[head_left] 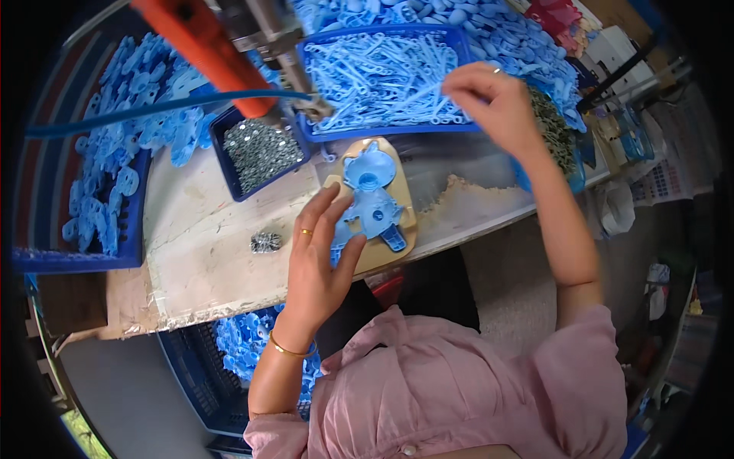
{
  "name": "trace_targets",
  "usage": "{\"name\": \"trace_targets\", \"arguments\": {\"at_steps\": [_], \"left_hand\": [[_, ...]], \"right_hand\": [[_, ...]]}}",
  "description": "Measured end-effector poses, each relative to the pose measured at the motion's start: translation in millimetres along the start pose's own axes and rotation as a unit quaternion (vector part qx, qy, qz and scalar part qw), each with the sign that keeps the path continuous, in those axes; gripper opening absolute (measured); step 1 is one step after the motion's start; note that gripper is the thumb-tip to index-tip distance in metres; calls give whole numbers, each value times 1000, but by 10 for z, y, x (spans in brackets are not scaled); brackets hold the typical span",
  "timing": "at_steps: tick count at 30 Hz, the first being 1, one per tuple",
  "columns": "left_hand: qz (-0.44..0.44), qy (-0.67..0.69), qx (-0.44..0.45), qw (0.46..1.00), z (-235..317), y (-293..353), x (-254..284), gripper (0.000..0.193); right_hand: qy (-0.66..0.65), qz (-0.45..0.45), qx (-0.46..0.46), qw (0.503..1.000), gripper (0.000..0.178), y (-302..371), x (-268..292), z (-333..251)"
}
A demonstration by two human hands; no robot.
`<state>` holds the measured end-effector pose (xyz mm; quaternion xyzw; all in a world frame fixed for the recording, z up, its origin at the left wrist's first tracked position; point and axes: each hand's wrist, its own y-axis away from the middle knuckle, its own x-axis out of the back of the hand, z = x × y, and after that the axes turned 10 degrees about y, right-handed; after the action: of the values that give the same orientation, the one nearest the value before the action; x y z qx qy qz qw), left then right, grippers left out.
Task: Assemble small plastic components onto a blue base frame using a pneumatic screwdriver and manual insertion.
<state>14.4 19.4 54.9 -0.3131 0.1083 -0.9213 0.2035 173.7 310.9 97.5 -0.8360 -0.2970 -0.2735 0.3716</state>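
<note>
A light-blue plastic figure shell, with a round head and short legs, lies hollow side up on a tan block at the table's front edge. My left hand rests at its left side, fingers apart, the thumb and fingertips over its lower left part. Whether they press on it I cannot tell. Over the right end of a blue tray, my right hand is closed in a pinch on a slim light-blue plastic rod. Loose rods of the same kind fill that tray.
An orange-handled tool and metal press head overhang the jig's far left. A small bin of metal pieces stands below. Blue parts fill a left crate and heap behind the tray. Screws sit right.
</note>
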Motion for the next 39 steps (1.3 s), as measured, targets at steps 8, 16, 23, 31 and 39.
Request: {"name": "trace_targets", "arguments": {"at_steps": [8,16,23,31,39], "left_hand": [[-89,126,105,982,155,-255,-272,27],[-65,205,144,966,91,-163,-225,23],[-74,249,217,941,90,-74,-170,15],[-66,198,181,961,107,-44,-99,16],[-59,324,186,926,118,-5,-182,18]], "right_hand": [[-84,-72,165,980,17,689,-300,-561],[342,10,-104,934,20,417,619,1247],[306,28,-20,951,7,433,663,1831],[216,40,-82,972,14,422,836,1384],[-170,-261,-93,946,14,575,-235,-734]]}}
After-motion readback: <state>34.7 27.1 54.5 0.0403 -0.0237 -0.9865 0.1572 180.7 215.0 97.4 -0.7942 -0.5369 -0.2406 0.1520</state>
